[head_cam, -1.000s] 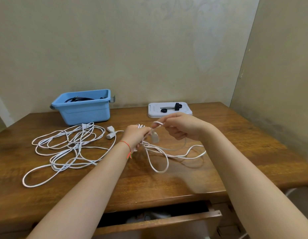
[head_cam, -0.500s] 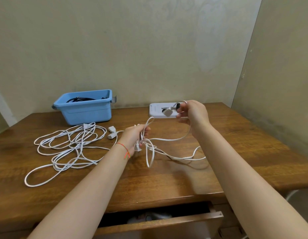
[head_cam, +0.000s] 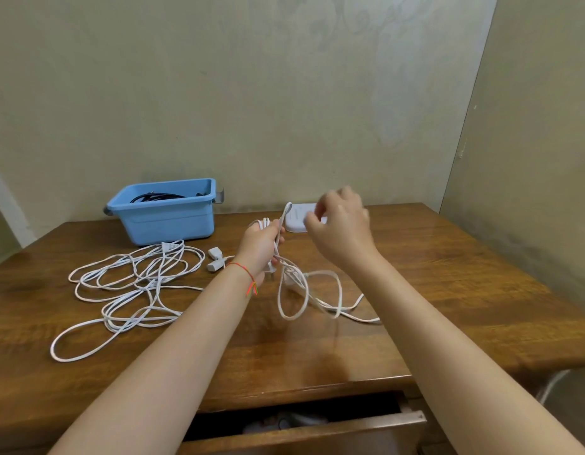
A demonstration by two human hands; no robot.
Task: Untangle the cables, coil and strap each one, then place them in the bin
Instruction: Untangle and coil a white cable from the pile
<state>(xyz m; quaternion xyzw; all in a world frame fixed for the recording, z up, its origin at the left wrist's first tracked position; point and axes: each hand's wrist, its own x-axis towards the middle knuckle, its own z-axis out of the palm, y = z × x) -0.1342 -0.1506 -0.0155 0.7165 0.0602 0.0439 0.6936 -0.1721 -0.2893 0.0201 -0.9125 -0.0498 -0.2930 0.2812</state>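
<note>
The left hand (head_cam: 261,247) is closed around a small bundle of turns of the white cable (head_cam: 292,290), holding them upright above the middle of the tabletop (head_cam: 448,290). A loop end sticks up out of the fist toward the wall, and a red thread circles the wrist. The right hand (head_cam: 340,231) hovers just beside it, a little higher and farther back, with fingers curled and thumb near the fingertips. It is blurred, and I cannot tell whether it pinches a strand or holds nothing.

Below the left fist the cable hangs in two slack loops and trails along the wood toward the right, under the right forearm. That free length runs roughly left to right, so the right hand looks nearer to it and better placed to gather the next turn onto the bundle.

Farther left, well apart from the hands, a larger heap of white cable (head_cam: 133,284) sprawls in loose loops, with two small white plugs (head_cam: 215,259) at its near edge. The blue bin (head_cam: 166,221) stands behind that heap by the wall, with dark cable already inside. A white flat tray (head_cam: 296,221) lies behind the right hand, partly hidden. Below the front edge, a drawer (head_cam: 317,431) stands partly open.
</note>
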